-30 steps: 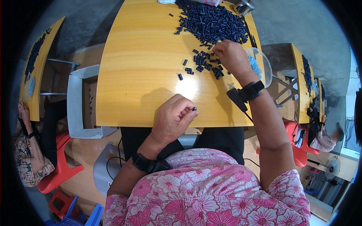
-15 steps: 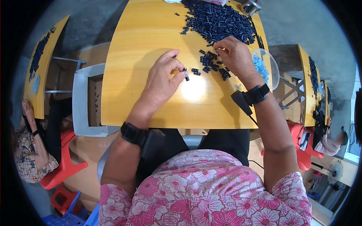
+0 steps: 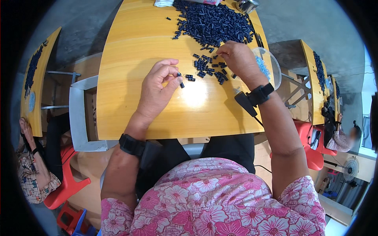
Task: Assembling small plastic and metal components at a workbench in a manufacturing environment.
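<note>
Nearest the body, the left hand [image 3: 157, 88] is lifted just over the yellow bench [image 3: 130, 59], its thumb and forefinger pressed together in a pinch grip on 1 small dark cylindrical piece [image 3: 179, 74]; a second dark piece [image 3: 182, 84] lies on the bench just below those fingertips. Both wrists carry black bands.

A little farther out, the right hand [image 3: 238, 59] rests palm down among a small loose scatter of dark pieces [image 3: 208, 69], fingers curled at its far edge. Whether its grip has closed on a piece I cannot tell, since the fingertips are hidden under the knuckles. Just beside this hand, at the bench's right edge, stands a clear bowl [image 3: 271, 65] holding pale blue bits.

Farthest off, a big heap of the same dark pieces [image 3: 212, 21] covers the far end of the bench, with a white cloth [image 3: 163, 3] and a metal tin [image 3: 246, 4] beyond it.

By the look of it, this is the sorting or picking step: 1 piece is in the left hand while the right draws more from the scatter. The next move would call for a fine fingertip pinch, singling out 1 piece without dragging its neighbours, and a steady left hold so the small piece does not slip.
</note>
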`<state>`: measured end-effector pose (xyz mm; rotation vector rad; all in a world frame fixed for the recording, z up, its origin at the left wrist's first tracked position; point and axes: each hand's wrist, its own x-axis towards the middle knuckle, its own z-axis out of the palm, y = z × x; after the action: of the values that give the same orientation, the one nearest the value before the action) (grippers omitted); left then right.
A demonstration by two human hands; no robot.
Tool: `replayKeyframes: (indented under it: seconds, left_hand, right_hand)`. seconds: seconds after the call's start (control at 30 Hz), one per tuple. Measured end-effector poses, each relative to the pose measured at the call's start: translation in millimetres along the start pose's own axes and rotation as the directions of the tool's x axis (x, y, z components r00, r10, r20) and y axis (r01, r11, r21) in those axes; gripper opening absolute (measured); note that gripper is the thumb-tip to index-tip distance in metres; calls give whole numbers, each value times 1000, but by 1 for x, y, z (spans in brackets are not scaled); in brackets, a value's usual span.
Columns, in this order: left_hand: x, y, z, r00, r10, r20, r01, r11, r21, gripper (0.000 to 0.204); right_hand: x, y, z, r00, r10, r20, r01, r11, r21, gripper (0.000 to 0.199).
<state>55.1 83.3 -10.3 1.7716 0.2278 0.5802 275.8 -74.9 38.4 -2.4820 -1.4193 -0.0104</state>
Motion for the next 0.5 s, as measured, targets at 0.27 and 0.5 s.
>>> replayKeyframes:
  seconds: [0.27,0.5]
  left_hand:
    - [0,5,0,1000,2,-10,-1,996,90,6]
    - [0,0,2,1000,12,-17,-11,997,76,7]
  right_hand:
    - [4,-2,5,993,-85,79,102,964,-246,13]
    - [6,-1,4,989,-120,84,137,960,-244,13]
